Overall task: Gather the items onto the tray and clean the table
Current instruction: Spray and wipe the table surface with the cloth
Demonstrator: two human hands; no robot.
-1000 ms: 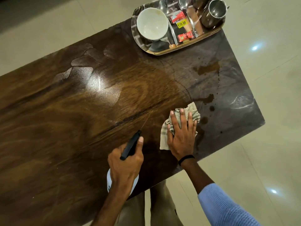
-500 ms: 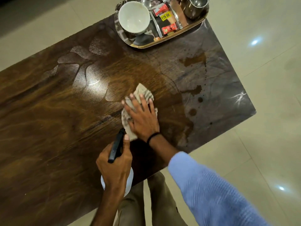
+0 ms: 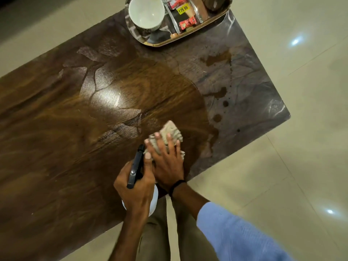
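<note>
Left hand (image 3: 135,187) is gripping a spray bottle (image 3: 136,167) at the near tabletop (image 3: 56,147) edge, fingers curled round its neck, thumb lying along the black head. Right hand (image 3: 167,166) is pressing flat, fingers straight and spread, on a crumpled beige cloth (image 3: 170,131) just beyond the bottle, cloth bunching out past the fingertips. Brown spill spots (image 3: 216,59) are sitting to the right. At the far edge a metal tray (image 3: 188,37) is holding a white bowl (image 3: 146,13), a spoon (image 3: 172,17) and red packets (image 3: 188,23).
</note>
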